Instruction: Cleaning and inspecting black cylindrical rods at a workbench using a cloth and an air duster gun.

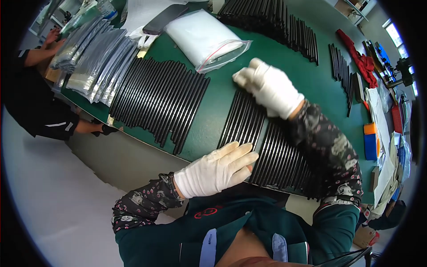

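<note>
My left hand [215, 171], in a white glove, lies with its fingers stretched out over the near ends of a row of thin black rods [242, 118]. My right hand [272, 89], also gloved in white, is at the far ends of the same row. Its fingers are curled in, and whatever they may hold is hidden. A second batch of black rods [281, 160] lies side by side just right of the first, partly under my right forearm. Both batches rest on the green table [207, 129].
Left of my hands lies a wide batch of black rods [160, 100]. Stacked bagged parts [100, 66] stand beyond it, near another person [38, 98]. A white plastic-bagged pack [204, 38] and more rods [262, 20] lie at the back. Tape rolls [370, 141] and a red cloth [360, 60] are at right.
</note>
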`<state>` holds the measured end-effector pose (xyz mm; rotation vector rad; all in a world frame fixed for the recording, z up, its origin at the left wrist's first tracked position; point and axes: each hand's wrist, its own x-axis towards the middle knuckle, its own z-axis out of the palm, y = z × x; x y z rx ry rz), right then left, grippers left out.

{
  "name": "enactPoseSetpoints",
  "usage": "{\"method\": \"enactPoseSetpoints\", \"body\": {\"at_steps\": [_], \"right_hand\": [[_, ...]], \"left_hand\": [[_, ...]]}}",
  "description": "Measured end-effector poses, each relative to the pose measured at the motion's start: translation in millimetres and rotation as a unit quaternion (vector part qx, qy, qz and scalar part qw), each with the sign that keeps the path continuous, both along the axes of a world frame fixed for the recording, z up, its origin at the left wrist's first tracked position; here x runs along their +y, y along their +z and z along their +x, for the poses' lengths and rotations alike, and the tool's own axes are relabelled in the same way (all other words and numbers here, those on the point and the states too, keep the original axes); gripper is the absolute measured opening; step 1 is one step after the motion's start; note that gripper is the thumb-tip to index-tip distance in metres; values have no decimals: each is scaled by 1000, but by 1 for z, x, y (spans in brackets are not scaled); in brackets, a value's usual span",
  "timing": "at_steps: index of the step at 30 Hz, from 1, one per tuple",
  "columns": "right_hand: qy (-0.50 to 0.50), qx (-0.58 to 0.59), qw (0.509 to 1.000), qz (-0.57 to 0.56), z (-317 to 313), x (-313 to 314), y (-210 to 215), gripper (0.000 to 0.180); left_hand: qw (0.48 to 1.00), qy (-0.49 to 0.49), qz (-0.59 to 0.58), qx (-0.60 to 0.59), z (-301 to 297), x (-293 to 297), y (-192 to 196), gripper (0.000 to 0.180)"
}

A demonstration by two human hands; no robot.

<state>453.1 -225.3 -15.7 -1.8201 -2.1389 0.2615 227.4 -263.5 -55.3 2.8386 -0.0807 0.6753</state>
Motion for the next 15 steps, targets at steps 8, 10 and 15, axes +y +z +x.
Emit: {"method": "enactPoseSetpoints", "body": {"at_steps": [8,10,15], "right_hand": [[226,-27,963,144,-21,-20,-12,19],[-71,119,973,-183,-9,5,23,11],[297,9,937,182,-35,-32,-19,20]], "left_hand": [[999,-2,23,28,-1,0,7,22],[999,8,26,20,-1,-1,1,21],[1000,11,-5,19,-3,-3,0,20]]}}
